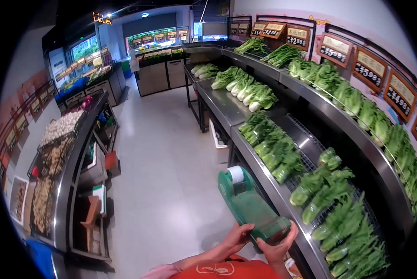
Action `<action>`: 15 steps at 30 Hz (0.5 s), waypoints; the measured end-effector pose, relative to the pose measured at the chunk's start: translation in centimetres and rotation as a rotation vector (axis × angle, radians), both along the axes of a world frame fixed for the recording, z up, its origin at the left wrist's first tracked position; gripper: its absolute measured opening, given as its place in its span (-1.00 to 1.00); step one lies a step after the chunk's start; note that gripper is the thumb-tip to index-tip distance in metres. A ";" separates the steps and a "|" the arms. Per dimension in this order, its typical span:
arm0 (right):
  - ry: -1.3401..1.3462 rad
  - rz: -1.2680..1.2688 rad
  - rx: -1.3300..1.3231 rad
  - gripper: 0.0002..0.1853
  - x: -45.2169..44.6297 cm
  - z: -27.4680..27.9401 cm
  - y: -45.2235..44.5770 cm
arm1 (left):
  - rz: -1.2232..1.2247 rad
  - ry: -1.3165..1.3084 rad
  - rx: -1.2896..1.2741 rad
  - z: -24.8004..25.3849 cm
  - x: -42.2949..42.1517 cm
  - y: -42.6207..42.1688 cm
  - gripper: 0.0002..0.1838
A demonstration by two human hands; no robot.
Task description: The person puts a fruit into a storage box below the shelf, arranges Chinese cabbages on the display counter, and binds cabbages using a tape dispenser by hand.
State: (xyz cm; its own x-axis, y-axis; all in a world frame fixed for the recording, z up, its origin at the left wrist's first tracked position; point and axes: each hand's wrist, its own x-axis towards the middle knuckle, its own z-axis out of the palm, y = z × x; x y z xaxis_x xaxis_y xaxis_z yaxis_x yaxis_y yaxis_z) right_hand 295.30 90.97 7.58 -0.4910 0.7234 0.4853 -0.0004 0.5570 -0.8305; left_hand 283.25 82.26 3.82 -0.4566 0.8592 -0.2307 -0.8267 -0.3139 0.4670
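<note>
Both hands hold a green tape dispenser [255, 204] at its near end, above the floor beside the right-hand shelf. A white roll [235, 174] sits at its far end. My left hand [238, 236] grips the near left side, fingers closed on it. My right hand [279, 245] wraps round the near right corner, its thumb on the near edge. Just right of the dispenser, bunches of leafy greens [283, 162] lie on the lower shelf.
The metal shelf edge [264, 169] runs close along the right. Above it is a tier with lettuce [352, 100] and price signs [370, 69]. At left stands a rack with garlic [62, 126] and ginger [43, 197]. A tiled aisle [157, 149] lies between, with counters [159, 76] beyond.
</note>
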 end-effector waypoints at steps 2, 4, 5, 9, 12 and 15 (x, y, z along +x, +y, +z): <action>-0.003 -0.006 -0.006 0.06 -6.6 0.5 0.7 | -0.078 -0.009 0.065 -2.4 -6.6 0.5 -0.64; -0.071 0.031 0.021 0.07 -12.1 2.0 1.5 | 0.019 -0.053 -0.024 -1.6 -11.4 1.3 -0.66; -0.081 0.031 0.044 0.07 -14.8 2.2 2.0 | 0.063 -0.078 -0.062 -0.8 -13.9 1.9 -0.67; -0.021 0.018 0.010 0.08 -25.1 0.8 4.2 | 0.063 -0.027 -0.053 -0.2 -24.5 4.0 -0.69; -0.008 -0.081 0.045 0.09 -32.8 0.8 4.6 | -0.039 0.035 -0.007 0.0 -33.1 5.4 -0.60; 0.001 -0.189 0.053 0.04 -39.8 0.0 4.2 | -0.217 0.095 -0.008 -2.0 -41.8 7.1 -0.47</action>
State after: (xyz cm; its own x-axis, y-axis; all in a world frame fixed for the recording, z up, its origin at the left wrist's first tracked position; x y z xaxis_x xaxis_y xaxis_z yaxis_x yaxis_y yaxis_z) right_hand 255.51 95.18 7.60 -0.3486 0.7758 0.5260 0.1075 0.5905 -0.7998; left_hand 241.47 89.35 1.84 -0.2814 0.9381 -0.2021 -0.8264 -0.1298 0.5479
